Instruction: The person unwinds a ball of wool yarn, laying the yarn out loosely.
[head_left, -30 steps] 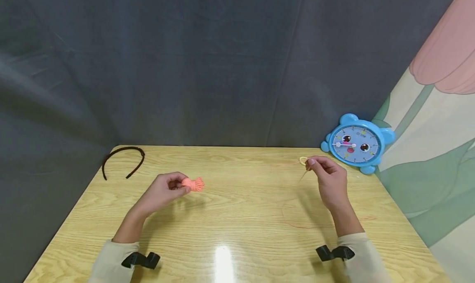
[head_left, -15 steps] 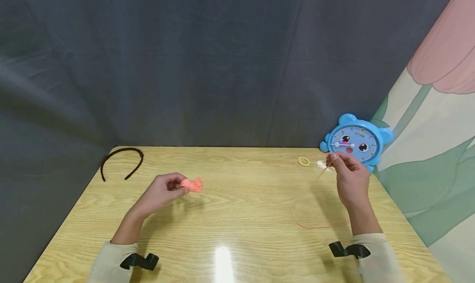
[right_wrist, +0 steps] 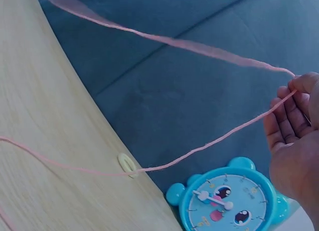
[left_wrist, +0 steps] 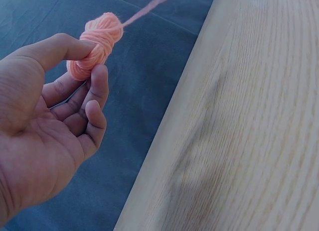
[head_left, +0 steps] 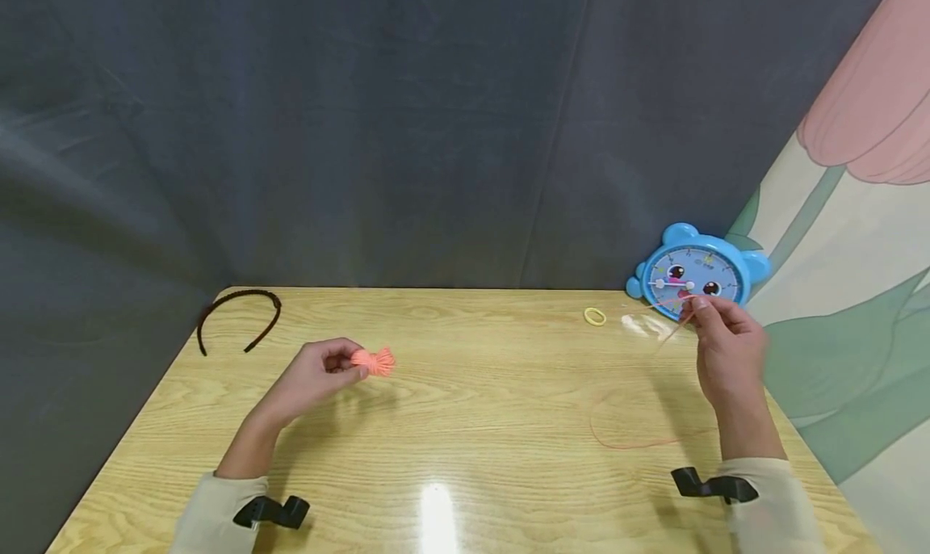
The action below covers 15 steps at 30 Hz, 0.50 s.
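Observation:
Between the thumb and fingers of my left hand (head_left: 308,384) is a small wound bundle of coral yarn (head_left: 374,363), pinched around its tied middle. The left wrist view shows the coral yarn bundle (left_wrist: 102,42) raised, with a strand leaving its upper end. My right hand (head_left: 732,356) pinches the yarn in front of the blue clock (head_left: 701,267). From its fingertips two lengths of yarn strand (right_wrist: 192,152) run leftward in the right wrist view. A loose stretch of yarn (head_left: 625,447) curves low over the table.
A yellow ring (head_left: 586,316) lies near the table's back edge, left of the bear-shaped clock. A dark headband (head_left: 240,291) rests at the back left. Between clock and ring is a pale shiny patch (head_left: 643,325). A dark curtain (head_left: 407,134) hangs behind the wooden table (head_left: 465,409).
My right hand has moved rightward, away from the yellow ring to the front of the clock, drawing the yarn along. The left hand with the bundle has stayed nearly still.

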{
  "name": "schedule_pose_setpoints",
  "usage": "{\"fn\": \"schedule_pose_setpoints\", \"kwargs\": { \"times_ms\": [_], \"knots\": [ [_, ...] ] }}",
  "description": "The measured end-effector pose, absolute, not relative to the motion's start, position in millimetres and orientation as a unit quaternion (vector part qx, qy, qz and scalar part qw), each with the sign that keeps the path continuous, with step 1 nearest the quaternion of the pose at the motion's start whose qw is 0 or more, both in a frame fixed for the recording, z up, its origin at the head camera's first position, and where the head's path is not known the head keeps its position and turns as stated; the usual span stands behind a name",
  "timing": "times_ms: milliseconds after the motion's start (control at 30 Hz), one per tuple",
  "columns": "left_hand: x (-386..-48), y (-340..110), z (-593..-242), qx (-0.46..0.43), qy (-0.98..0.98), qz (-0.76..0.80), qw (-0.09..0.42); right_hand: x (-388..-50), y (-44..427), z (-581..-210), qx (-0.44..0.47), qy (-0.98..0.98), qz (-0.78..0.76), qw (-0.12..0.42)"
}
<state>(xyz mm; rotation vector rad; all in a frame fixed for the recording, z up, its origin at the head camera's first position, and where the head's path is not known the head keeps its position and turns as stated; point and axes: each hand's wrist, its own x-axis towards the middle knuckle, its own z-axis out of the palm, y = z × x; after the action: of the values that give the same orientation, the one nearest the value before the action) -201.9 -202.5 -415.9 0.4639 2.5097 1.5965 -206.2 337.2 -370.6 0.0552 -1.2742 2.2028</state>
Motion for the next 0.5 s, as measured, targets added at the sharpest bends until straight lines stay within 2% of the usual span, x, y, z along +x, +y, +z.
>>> {"fn": "schedule_pose_setpoints", "kwargs": {
  "times_ms": [500],
  "knots": [
    [-202, -204, -415, 0.155, 0.83, 0.532, 0.069, -200, 378, -361, -0.027, -0.431, 0.835, 0.34]
  ]
}}
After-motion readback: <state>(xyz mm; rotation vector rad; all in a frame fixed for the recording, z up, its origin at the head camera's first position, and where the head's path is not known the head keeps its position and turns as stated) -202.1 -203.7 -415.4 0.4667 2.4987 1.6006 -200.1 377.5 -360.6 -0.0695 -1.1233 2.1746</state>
